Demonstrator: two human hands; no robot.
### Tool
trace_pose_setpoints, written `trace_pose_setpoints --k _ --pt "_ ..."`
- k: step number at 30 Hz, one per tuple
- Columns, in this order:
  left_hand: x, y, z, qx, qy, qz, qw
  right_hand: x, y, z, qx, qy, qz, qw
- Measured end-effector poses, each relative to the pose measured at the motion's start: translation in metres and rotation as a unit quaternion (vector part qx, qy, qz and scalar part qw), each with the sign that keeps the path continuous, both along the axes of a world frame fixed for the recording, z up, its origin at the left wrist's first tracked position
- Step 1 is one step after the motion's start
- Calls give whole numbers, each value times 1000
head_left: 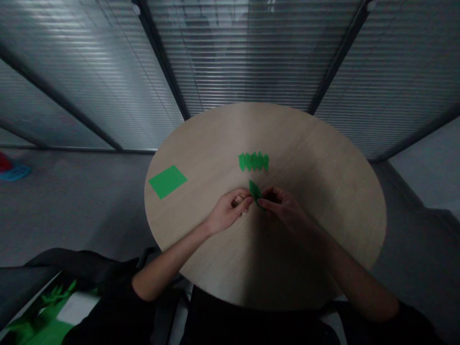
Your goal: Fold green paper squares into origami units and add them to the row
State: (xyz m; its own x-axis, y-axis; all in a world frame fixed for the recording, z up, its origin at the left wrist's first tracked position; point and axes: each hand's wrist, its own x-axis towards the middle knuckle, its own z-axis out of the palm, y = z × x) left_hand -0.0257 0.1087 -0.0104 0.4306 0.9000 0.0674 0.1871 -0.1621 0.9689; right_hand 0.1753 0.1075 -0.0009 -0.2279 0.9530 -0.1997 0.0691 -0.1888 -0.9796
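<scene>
A small folded green paper piece [255, 191] stands between my two hands above the middle of a round wooden table [323, 191]. My left hand [230, 211] pinches its left side with curled fingers. My right hand [282, 205] grips its lower right side, fingers closed. Just beyond the hands a row of several folded green paper pieces [253, 161] lies on the table. A flat green paper square [167, 181] rests near the table's left edge.
Glass walls with closed blinds [251, 52] stand behind the table. Grey floor surrounds it. A red and blue object [10, 167] lies on the floor at far left. Green paper scraps [43, 316] lie at the bottom left beside my dark sleeve.
</scene>
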Motion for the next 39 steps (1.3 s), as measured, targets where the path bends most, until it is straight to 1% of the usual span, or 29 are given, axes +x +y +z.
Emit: trace_pose_setpoints --k 1,3,5,7,9,11,14,18,21,25,28,32,39 --pt "4 -3 2 -21 -19 -9 1000 -1 -1 0 -5 18 0 1000" --pt "9 -7 4 -36 -51 -2 998 -3 -3 -1 -5 40 -1 999" --pt "12 -10 4 -37 -61 10 997 -4 -4 -3 -3 44 5 999" --pt "12 -11 2 -24 -51 28 998 -5 -5 -5 -5 37 19 999" --pt "10 -11 0 12 -23 51 998 -6 -5 -6 7 23 33 999" --pt "9 -11 -1 69 10 69 995 -6 -5 -7 34 11 28 999" --pt "8 -12 1 132 45 72 988 -7 -5 -8 60 8 16 998" --pt "9 -15 5 159 59 74 983 -4 -4 -8 24 46 14 999" --pt "9 -18 7 200 51 100 973 -4 -6 -7 -2 95 7 995" --pt "8 -20 6 283 41 119 951 -6 -9 -7 -32 157 5 987" --pt "6 -20 1 347 42 118 929 -7 -10 -8 -27 173 3 985" --pt "3 -18 -3 441 66 130 886 -8 -11 -10 -13 195 -7 981" --pt "-2 -17 -1 548 122 134 817 -8 -12 -10 8 194 -7 981"
